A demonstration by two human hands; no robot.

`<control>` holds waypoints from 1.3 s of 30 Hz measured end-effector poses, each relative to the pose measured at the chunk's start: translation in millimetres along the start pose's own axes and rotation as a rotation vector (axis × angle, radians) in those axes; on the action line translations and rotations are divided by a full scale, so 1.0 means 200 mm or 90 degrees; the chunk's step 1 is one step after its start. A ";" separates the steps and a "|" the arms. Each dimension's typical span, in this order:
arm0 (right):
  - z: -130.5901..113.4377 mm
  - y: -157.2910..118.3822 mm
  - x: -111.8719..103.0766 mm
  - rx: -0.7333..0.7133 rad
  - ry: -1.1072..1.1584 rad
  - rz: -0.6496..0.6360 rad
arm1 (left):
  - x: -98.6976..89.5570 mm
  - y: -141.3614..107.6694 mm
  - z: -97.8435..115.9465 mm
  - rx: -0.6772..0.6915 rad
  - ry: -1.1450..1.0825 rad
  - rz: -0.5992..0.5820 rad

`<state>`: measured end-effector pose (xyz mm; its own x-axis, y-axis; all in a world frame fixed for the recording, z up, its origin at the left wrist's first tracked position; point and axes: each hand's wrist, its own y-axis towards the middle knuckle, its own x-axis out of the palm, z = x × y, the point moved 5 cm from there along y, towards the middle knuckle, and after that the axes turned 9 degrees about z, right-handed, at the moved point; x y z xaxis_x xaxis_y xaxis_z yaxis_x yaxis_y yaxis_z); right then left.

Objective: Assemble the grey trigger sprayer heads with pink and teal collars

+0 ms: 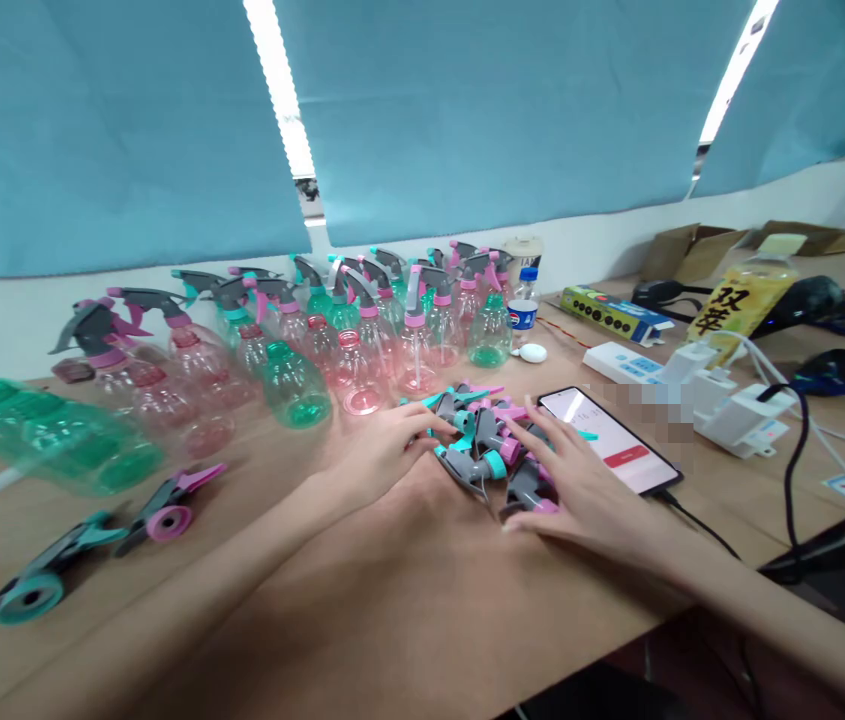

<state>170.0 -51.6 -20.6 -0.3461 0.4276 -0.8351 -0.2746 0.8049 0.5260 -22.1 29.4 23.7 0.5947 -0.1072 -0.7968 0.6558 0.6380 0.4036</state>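
Note:
A heap of grey trigger spray heads point(493, 435) with teal and pink collars lies on the table between my hands. My left hand point(381, 450) reaches in from the left, its fingers slightly bent and apart at the heap's edge. On the other side, my right hand point(583, 485) is spread with its fingertips against the spray heads. Neither hand visibly grips one. Two more heads, a teal-collared one point(39, 585) and a pink-collared one point(167, 515), lie apart at the left. Behind stand clear pink bottles point(358, 375) and green bottles point(294, 390), several fitted with spray heads.
Several green bottles point(92, 440) are at the far left. A lit phone point(636, 455) with a cable lies beside my right hand. Further right are a white power strip point(624, 362) with chargers, a drink bottle point(741, 300) and a boxed item point(613, 315). The table point(392, 620) ends at lower right.

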 end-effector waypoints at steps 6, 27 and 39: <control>-0.09 0.08 0.10 -0.011 -0.017 -0.022 | -0.11 -0.14 -0.03 -0.052 0.050 0.017; -0.66 0.37 0.20 -0.148 0.000 0.018 | -0.83 -1.00 -0.37 -0.211 0.393 0.105; -1.18 0.54 0.49 -0.254 0.233 -0.158 | -0.68 -1.27 -0.51 -0.397 0.341 0.123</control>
<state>-105.9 -20.5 -7.6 -0.4954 0.0202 -0.8684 -0.6781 0.6158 0.4011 -316.6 -41.1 -16.3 0.2653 0.3228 -0.9085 0.0950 0.9289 0.3578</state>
